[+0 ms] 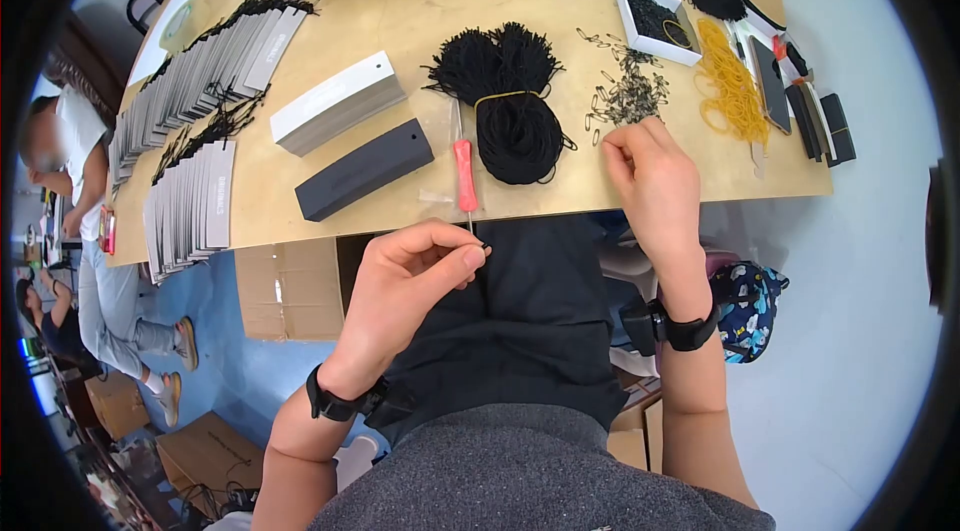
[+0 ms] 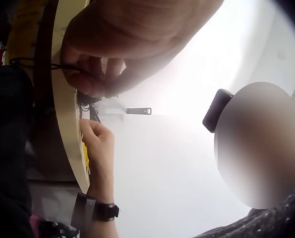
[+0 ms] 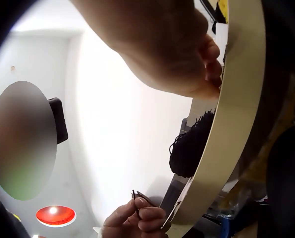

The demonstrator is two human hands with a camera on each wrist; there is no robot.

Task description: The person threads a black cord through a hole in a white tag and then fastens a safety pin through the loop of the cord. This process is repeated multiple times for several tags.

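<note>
Fingertips of the left hand (image 1: 405,281) pinch a thin black cord (image 1: 486,248) just off the front edge of the table (image 1: 420,11), over the lap, open air all round. Right hand (image 1: 650,171) rests on the tabletop inside that edge, fingers curled by the safety pins (image 1: 625,96); whether they grasp one, cannot tell. Red-handled tool (image 1: 465,176) lies between the hands, its tip overhanging the edge. String bundle (image 1: 515,106) behind it. Tag stacks (image 1: 200,71) far left. Cardboard box (image 1: 285,286) under the table.

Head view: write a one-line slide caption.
Left hand pinches a thin black piece; right hand rests beside scattered pins.
</note>
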